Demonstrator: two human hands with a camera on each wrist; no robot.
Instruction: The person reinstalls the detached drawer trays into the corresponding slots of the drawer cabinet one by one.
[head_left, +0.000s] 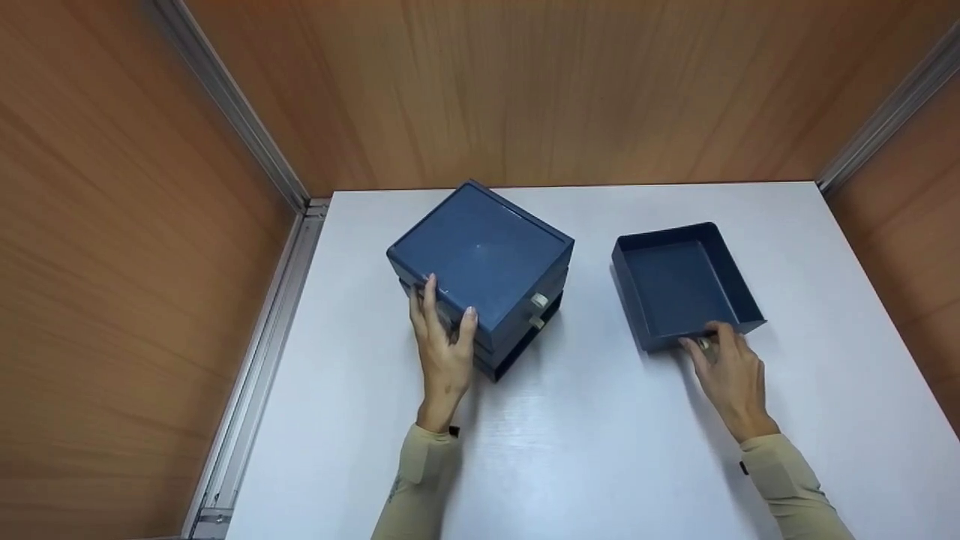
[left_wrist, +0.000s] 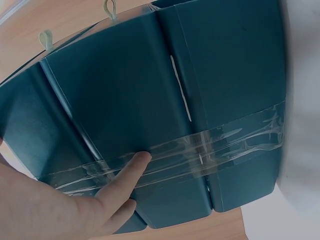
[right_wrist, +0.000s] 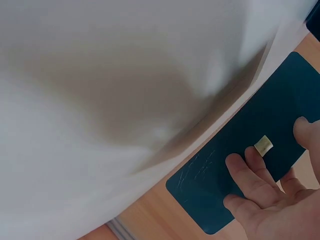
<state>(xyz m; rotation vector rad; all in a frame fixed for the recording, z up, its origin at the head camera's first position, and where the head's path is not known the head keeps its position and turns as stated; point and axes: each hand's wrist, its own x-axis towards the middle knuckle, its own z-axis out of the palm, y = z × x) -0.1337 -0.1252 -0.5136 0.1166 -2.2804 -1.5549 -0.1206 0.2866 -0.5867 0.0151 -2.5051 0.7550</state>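
A dark blue desktop drawer unit (head_left: 480, 247) stands turned at an angle on the white table, its tiers bound along one side by clear tape (left_wrist: 240, 145). Two pale pull tabs show on its front, above a dark opening at the bottom. My left hand (head_left: 444, 360) rests against the taped side, fingers extended, thumb near the top edge. To the right is a separate blue drawer (head_left: 679, 281), bare inside. At its front wall my right hand (head_left: 731, 379) grips the panel, with fingertips beside the small pale tab (right_wrist: 263, 145) and one finger at the rim.
The white table (head_left: 585, 450) meets a wood-grain back panel (head_left: 525, 90). Similar wooden panels rise at left and right, with metal rails (head_left: 255, 375) along the corners and left edge. A gap of tabletop separates the unit from the loose drawer.
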